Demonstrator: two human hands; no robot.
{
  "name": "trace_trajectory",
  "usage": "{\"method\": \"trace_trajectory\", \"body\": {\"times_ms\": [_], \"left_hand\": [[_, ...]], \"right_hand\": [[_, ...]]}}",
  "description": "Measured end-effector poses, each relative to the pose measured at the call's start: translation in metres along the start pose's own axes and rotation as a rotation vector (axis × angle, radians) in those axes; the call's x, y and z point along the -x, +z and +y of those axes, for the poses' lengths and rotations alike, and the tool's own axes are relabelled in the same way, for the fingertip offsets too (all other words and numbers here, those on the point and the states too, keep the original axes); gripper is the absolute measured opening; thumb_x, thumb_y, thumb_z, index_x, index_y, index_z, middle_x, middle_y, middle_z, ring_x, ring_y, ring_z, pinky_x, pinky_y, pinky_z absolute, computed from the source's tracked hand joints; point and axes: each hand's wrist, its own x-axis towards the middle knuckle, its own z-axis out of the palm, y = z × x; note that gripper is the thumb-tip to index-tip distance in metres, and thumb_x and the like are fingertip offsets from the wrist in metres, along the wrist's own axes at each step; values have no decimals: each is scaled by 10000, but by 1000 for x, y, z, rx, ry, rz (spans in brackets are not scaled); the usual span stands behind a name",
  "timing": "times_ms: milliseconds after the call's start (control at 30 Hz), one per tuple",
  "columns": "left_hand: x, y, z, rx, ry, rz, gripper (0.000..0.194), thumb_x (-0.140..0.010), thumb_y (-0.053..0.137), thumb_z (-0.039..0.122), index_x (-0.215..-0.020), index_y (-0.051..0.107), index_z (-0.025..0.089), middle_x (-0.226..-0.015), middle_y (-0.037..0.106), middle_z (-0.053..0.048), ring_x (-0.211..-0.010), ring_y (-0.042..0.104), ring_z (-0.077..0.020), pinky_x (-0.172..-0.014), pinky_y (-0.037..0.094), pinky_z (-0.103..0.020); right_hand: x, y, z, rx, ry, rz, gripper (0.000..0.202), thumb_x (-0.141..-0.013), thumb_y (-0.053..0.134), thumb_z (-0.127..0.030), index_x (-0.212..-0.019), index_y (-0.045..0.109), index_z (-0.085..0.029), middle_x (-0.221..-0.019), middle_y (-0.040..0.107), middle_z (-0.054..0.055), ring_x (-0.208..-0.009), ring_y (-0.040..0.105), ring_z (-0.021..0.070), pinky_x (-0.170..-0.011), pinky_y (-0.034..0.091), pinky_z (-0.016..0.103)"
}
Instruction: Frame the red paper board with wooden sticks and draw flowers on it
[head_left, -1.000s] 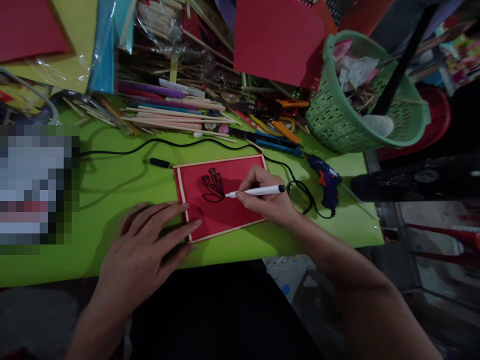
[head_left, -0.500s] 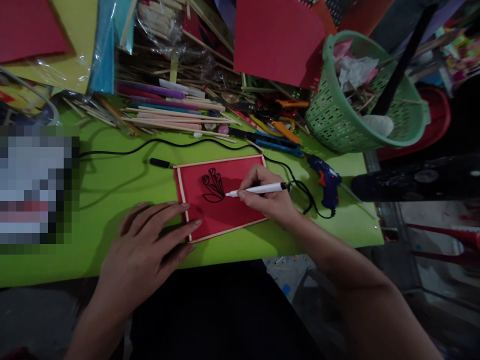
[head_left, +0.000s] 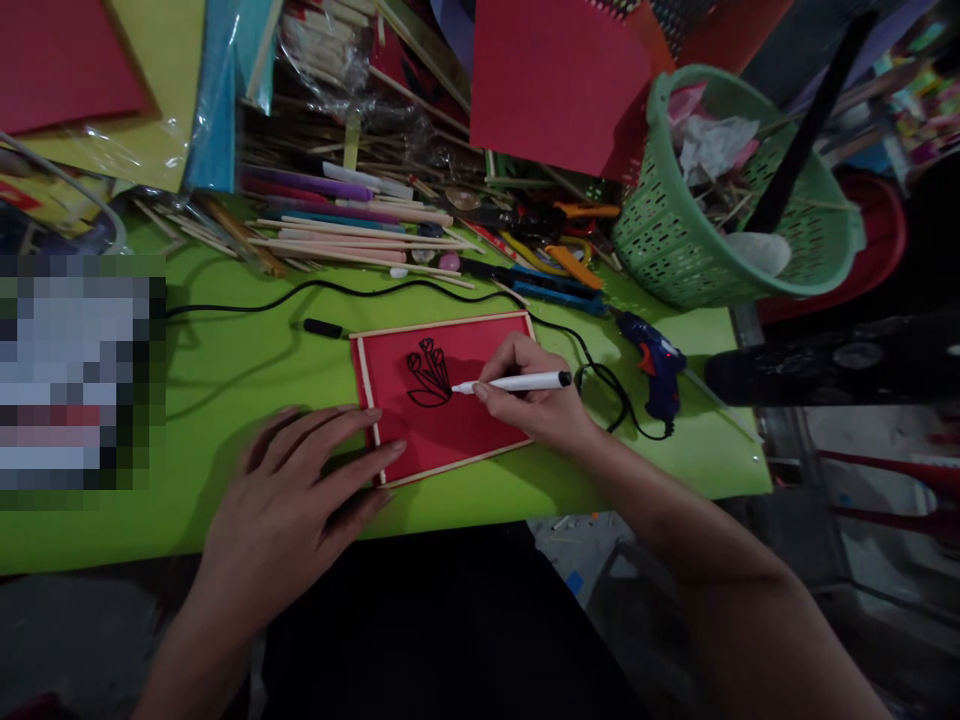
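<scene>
A white marker (head_left: 517,382) is pinched in my right hand (head_left: 544,400), its tip touching a red card (head_left: 450,440) at the base of a black drawing of flowers (head_left: 428,372). Thin wooden sticks (head_left: 368,385) run along the card's edges as a frame. My left hand (head_left: 300,480) lies with fingers spread, the fingertips resting on the card's left edge. Just beyond the card's upper left corner lies the black marker cap (head_left: 323,328).
A blue glue gun (head_left: 652,365) lies right of the card, its black cable (head_left: 360,292) crossing the green table (head_left: 247,360). Behind are wooden sticks (head_left: 330,243), a blue cutter (head_left: 555,288), red paper (head_left: 551,85) and a green basket (head_left: 675,240) holding scraps.
The whole view has shifted very slightly. Both hands keep nearly the same pose, with the marker tip still at the stem base of the drawing.
</scene>
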Motion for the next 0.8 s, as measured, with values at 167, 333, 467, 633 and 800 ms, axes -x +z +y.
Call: {"method": "trace_trajectory", "body": {"times_ms": [167, 333, 467, 633, 800], "left_hand": [[0, -1, 1, 7, 3, -4, 419, -947, 671, 279, -1352, 647, 385, -1432, 640, -40, -1293, 586, -318, -1132, 405, -577], [-1, -1, 1, 15, 0, 5, 421, -945, 671, 275, -1352, 646, 383, -1419, 645, -45, -1297, 584, -320, -1128, 412, -575], [-1, -1, 1, 15, 2, 7, 432, -938, 682, 282, -1357, 644, 382, -1421, 643, -45, -1290, 586, -320, -1130, 414, -571], [-2, -1, 1, 2, 23, 8, 430, -938, 684, 257, -1353, 642, 361, -1406, 646, -60, -1282, 581, -320, -1125, 411, -574], [-2, -1, 1, 8, 14, 13, 427, -939, 680, 276, -1352, 645, 376, -1415, 648, -52, -1285, 588, -318, -1131, 406, -562]], "right_hand": [[-1, 1, -1, 10, -18, 25, 205, -828, 735, -323, -792, 558, -225, -700, 626, -31, -579, 504, 115, -540, 366, 276], [-2, 2, -4, 25, -9, 49, 184, -819, 723, -311, -789, 561, -228, -688, 643, -31, -570, 503, 114, -537, 361, 279], [-2, 2, -2, 28, -15, 57, 180, -827, 719, -317, -798, 565, -228, -694, 645, -31, -575, 508, 114, -541, 366, 280], [-3, 1, -1, 47, -36, 81, 172, -847, 714, -312, -803, 567, -231, -702, 633, -31, -587, 505, 119, -546, 370, 283], [-3, 2, -3, 49, -18, 108, 194, -838, 718, -328, -794, 552, -237, -684, 617, -36, -575, 485, 119, -538, 361, 285]]}}
